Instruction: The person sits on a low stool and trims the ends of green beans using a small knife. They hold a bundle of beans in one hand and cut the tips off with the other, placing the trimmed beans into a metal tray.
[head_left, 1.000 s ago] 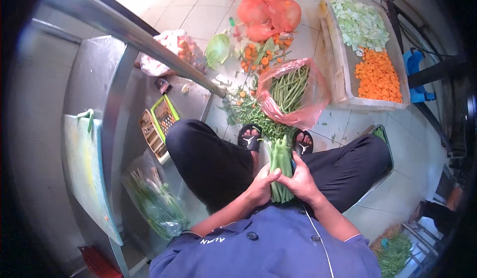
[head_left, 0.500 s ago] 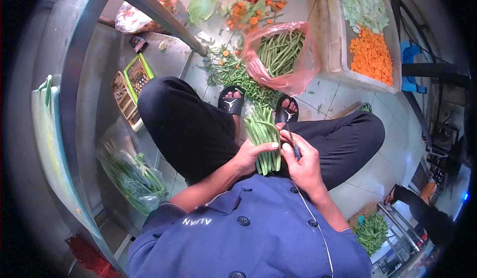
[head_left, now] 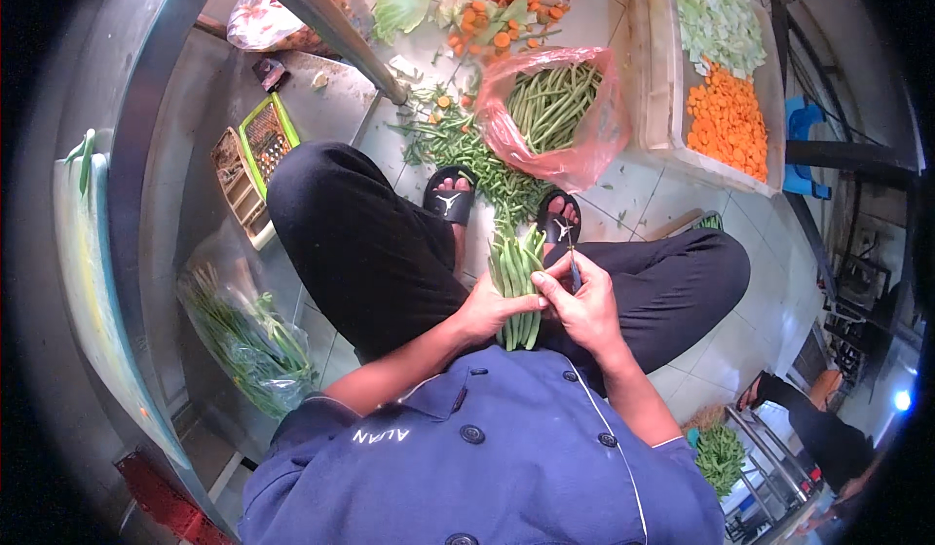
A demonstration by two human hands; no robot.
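Over my lap, a bundle of long green beans [head_left: 513,277] stands nearly upright in the head view. My left hand [head_left: 487,308] is wrapped round its lower part, thumb across the front. Beside it, my right hand [head_left: 587,309] is closed on a small knife with a dark blue handle [head_left: 576,274], its thin blade pointing away from me. The right thumb and fingertips touch the bundle's right side. Past my feet, a pink plastic bag [head_left: 497,121] stands open with more green beans [head_left: 551,107] inside. Cut bean ends [head_left: 492,170] lie scattered on the floor between my sandals and the bag.
A pale crate [head_left: 662,116] at the far right holds chopped cabbage [head_left: 719,19] and sliced carrots [head_left: 729,121]. On the left are a green-framed grater [head_left: 268,136], spring onions in a clear bag [head_left: 248,336] and a metal frame post [head_left: 326,24]. Another person's leg [head_left: 813,418] shows at lower right.
My right hand has shifted slightly up and left, its thumb now against the beans. The bundle's tops look looser and sit a little nearer me. My left hand keeps its grip.
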